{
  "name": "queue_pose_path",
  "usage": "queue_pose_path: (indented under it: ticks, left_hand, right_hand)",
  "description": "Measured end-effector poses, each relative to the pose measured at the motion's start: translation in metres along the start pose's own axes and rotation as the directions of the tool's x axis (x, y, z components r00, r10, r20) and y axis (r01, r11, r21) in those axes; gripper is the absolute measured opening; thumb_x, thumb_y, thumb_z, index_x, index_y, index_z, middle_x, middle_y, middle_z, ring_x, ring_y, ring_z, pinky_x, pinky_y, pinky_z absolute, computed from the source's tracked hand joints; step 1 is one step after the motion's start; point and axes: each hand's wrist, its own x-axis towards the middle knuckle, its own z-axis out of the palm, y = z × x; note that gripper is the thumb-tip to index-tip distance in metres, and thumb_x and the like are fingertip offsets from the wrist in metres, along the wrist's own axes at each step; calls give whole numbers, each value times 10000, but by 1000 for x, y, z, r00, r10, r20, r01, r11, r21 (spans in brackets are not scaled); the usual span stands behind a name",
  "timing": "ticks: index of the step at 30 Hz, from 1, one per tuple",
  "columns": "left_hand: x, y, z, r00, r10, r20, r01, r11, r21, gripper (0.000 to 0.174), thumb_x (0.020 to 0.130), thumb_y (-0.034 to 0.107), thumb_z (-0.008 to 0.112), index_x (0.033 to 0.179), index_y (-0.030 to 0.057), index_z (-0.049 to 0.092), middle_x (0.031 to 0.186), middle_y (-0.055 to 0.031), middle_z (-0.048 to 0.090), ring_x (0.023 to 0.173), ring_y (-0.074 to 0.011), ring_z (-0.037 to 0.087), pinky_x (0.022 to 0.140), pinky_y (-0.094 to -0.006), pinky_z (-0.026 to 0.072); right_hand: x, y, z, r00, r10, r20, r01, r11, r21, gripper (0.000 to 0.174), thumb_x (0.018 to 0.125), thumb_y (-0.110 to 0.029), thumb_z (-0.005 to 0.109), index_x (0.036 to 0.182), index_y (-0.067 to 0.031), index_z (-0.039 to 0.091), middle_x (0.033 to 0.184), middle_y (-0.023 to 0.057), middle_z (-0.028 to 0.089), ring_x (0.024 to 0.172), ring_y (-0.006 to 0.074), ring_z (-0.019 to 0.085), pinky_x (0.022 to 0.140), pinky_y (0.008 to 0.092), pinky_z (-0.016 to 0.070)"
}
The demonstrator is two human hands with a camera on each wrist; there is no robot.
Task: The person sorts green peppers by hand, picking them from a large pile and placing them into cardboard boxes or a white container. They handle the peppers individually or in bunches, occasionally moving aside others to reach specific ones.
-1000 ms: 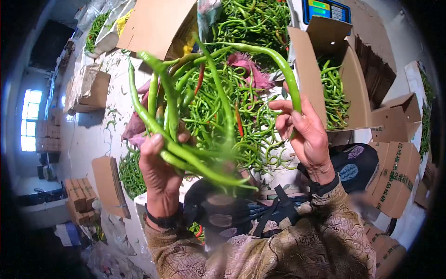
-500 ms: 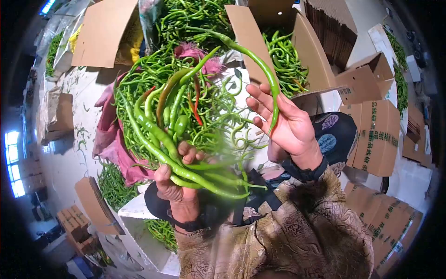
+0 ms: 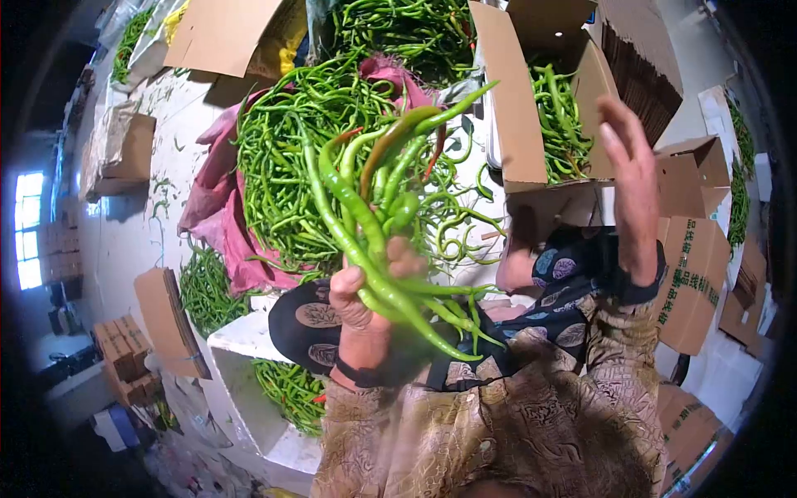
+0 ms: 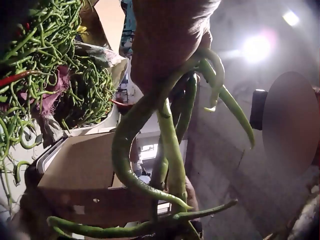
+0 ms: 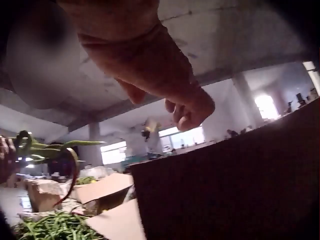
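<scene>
From my end this looks like a produce packing room: long green chili peppers (image 3: 299,166) lie heaped on pink cloth (image 3: 212,187), with more in an open cardboard box (image 3: 513,108) and a white foam box (image 3: 239,398). Flattened cartons (image 3: 639,70) stand stacked near printed cartons (image 3: 693,282). My right wrist view shows a bare, beamed ceiling (image 5: 225,45) above bright windows (image 5: 184,138).

Room to pass lies over the loose peppers (image 3: 490,222), between the pepper heap (image 3: 286,166) and the open box (image 3: 599,83). The held bunch (image 3: 392,292) obstructs the left, the cardboard flap (image 3: 508,91) the right.
</scene>
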Motion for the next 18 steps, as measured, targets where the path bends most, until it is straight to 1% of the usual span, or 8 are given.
queue_pose_path:
  ticks: [4,5,6,8,12,14,17,18]
  left_hand:
    - [-1,-2,-1,999,-35,13,35,999,-15,735,652,259,669,1345,168,441,1208,-90,516,973,-208,509,822,-384,436]
    - [-2,0,-11,996,-61,61,64,996,-56,754,641,282,665,1353,170,446,1322,-102,478,1083,-225,480,827,-393,438]
    - [-3,0,-8,996,-63,65,66,996,-57,754,641,282,665,1353,170,446,1322,-102,478,1083,-225,480,827,-393,438]
    - [-5,1,1,994,-81,77,74,994,86,674,692,341,627,1307,125,453,799,29,423,687,-98,456,811,-351,393]
    - [-9,2,-7,985,-139,106,129,987,93,579,680,352,632,1179,81,519,820,3,467,684,-118,466,788,-351,385]
    - [-10,0,-5,989,-123,84,117,990,79,558,673,374,630,1140,81,541,831,-9,484,686,-135,470,785,-360,387]
    - [-10,-2,-2,994,-106,3,105,989,103,570,674,392,622,1141,75,538,835,-22,491,686,-150,472,773,-366,392]
    - [-9,-4,-5,991,-137,-1,137,989,53,677,666,354,641,1256,75,464,1049,-95,495,797,-198,512,773,-394,439]
  right_hand:
    - [-23,-25,39,975,-96,199,84,994,66,359,895,-145,589,1234,-28,566,1115,82,628,1039,152,575,885,283,457]
    - [-22,-29,47,954,2,301,-29,996,83,369,888,-135,593,1242,-36,563,1094,77,632,1013,140,587,834,273,468]
    - [-18,-32,52,912,92,400,-139,986,90,381,880,-126,597,1250,-44,560,1072,72,636,988,128,600,784,262,480]
    - [-11,-17,68,873,31,487,-52,998,30,396,872,-112,603,1259,-40,552,1045,71,639,909,107,611,721,251,480]
    - [-17,-15,93,905,-147,399,24,955,297,364,884,-117,603,1218,19,559,902,58,634,752,99,584,700,245,480]
    - [-18,-41,79,862,26,505,-101,987,122,290,895,-115,591,1140,39,594,814,37,623,727,105,586,676,254,485]
    - [-17,-49,67,858,60,510,-203,952,231,248,900,-177,603,1033,31,631,766,13,607,627,66,528,569,223,437]
    - [-17,-53,62,834,150,532,-329,908,259,256,899,-200,609,1022,23,634,764,6,602,588,49,500,529,211,412]
